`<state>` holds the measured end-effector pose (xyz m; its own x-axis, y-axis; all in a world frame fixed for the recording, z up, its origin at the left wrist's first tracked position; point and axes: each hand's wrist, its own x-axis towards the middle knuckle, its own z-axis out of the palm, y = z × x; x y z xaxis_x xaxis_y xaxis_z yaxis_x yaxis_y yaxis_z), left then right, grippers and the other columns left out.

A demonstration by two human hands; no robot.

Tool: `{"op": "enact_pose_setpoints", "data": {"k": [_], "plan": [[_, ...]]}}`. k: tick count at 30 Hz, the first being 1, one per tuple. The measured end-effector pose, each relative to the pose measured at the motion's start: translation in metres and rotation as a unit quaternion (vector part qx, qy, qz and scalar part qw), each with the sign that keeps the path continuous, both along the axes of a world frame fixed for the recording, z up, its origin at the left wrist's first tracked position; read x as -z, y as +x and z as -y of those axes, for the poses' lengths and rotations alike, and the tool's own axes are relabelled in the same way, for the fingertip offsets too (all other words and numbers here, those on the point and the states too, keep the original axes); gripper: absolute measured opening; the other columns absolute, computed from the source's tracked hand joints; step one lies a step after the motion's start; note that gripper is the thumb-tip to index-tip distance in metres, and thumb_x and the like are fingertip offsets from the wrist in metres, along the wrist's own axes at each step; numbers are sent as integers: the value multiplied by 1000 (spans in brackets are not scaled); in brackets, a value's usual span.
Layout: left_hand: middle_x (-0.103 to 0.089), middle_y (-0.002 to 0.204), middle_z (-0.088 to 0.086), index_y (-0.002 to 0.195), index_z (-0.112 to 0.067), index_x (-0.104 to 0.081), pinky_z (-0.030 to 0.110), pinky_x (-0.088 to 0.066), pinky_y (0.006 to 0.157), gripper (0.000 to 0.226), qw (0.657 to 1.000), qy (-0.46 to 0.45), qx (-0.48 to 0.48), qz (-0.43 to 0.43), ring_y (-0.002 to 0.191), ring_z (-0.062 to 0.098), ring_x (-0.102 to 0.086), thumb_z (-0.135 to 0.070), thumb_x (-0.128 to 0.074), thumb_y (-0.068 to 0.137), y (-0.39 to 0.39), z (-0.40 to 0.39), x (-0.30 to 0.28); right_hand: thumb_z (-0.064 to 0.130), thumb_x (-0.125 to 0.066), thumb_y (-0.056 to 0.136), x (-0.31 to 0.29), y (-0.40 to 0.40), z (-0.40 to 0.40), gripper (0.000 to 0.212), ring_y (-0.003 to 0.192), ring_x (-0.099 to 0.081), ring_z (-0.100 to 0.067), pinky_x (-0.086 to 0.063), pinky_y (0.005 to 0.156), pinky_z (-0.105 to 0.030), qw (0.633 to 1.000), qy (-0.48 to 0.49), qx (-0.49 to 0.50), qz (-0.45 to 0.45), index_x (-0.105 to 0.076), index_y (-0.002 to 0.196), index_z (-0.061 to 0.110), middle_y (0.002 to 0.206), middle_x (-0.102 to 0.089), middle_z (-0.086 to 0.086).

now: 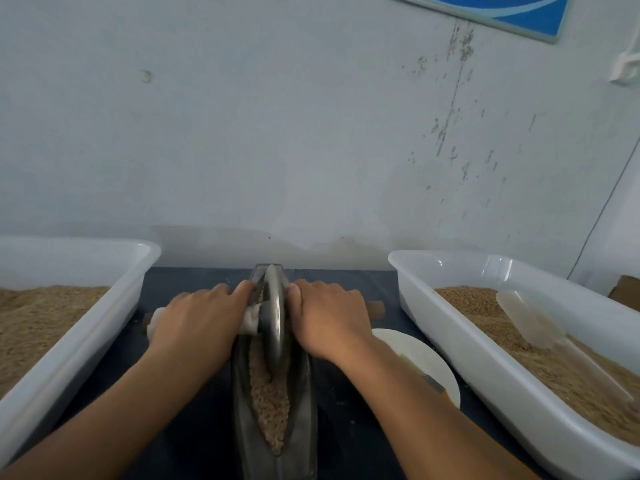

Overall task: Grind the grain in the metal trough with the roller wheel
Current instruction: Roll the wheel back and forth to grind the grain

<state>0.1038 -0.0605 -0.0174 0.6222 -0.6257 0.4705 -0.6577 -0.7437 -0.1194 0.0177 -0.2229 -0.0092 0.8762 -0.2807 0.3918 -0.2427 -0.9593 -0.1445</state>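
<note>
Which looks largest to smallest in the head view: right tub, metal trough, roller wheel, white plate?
1. Right tub
2. Metal trough
3. White plate and roller wheel: unsure, both partly hidden by the right hand.

Trough (304, 420) at desk (194, 427) centre, wheel (275, 317) standing in its grain (270, 403); one tub (69, 344) left, another (485, 372) right holding a scoop (530, 322); plate (426, 358) between trough and right tub.

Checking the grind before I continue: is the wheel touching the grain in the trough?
Touching. The head view shows the wheel with its lower edge sunk into the grain in the trough.
</note>
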Motion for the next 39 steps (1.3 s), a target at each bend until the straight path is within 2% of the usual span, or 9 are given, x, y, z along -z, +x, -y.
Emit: {"op": "enact_pose_setpoints", "data": {"k": [3,8,12,16,18,22,28,36,39], "plan": [[-54,113,-8,138,-36,-29,30,-36,72,59,1000,-6,-4,-16,101,17,-62,-30,-63,90,10,6,-1,44,-14,105,-5,14,3,47,91,-55,-30,-31,75,-44,1000,-8,14,-20,-58,105,25,102,-64,-4],[-54,108,-8,133,-36,-33,30,-35,64,53,1000,-22,-18,-10,94,18,-64,-28,-63,90,17,9,3,41,-16,104,-12,30,8,44,98,-57,-32,-34,77,-46,999,-5,24,-41,-57,100,26,104,-66,-5],[-56,108,-8,131,-36,-33,31,-37,62,50,999,-26,-23,-7,93,19,-65,-32,-62,91,16,9,5,41,-17,104,-11,29,7,40,88,-56,-30,-32,73,-44,999,-21,20,-14,-52,89,28,94,-64,-3],[-60,109,-8,131,-39,-33,34,-39,62,49,999,-17,-34,-1,94,22,-66,-32,-60,90,10,6,4,40,-15,105,-4,19,4,39,75,-45,-27,-29,70,-42,999,-27,23,7,-48,89,27,79,-50,5],[-60,107,-7,132,-38,-32,34,-39,62,50,999,-6,-31,10,93,22,-66,-32,-60,91,5,5,3,39,-15,105,-3,11,3,39,72,-44,-27,-28,70,-42,999,-22,23,0,-47,88,27,79,-53,4],[-59,102,-8,132,-40,-30,33,-39,63,52,1000,7,-23,16,92,20,-65,-35,-60,90,-2,1,2,40,-13,106,-4,-6,-3,41,73,-44,-25,-31,75,-43,1000,-14,19,-21,-49,90,28,87,-62,1],[-61,104,-11,124,-43,-43,32,-36,65,41,999,34,-22,-30,95,16,-62,-32,-59,88,-10,-10,4,42,-15,106,-4,-35,-20,50,80,-55,-24,-39,86,-45,1000,-24,-1,20,-60,88,27,88,-66,3],[-58,105,-10,139,-45,-24,32,-37,66,66,999,26,-6,-19,97,18,-62,-31,-62,86,-25,-18,4,39,-19,105,-9,-53,-25,45,62,-38,-24,-23,67,-39,998,-54,-13,30,-47,74,25,80,-65,-1],[-58,103,-10,140,-47,-20,32,-38,66,70,999,24,-8,-32,95,17,-62,-31,-62,86,-25,-18,4,38,-20,105,-10,-52,-26,45,57,-33,-23,-21,65,-38,997,-62,-12,33,-42,70,24,70,-56,0]]}}
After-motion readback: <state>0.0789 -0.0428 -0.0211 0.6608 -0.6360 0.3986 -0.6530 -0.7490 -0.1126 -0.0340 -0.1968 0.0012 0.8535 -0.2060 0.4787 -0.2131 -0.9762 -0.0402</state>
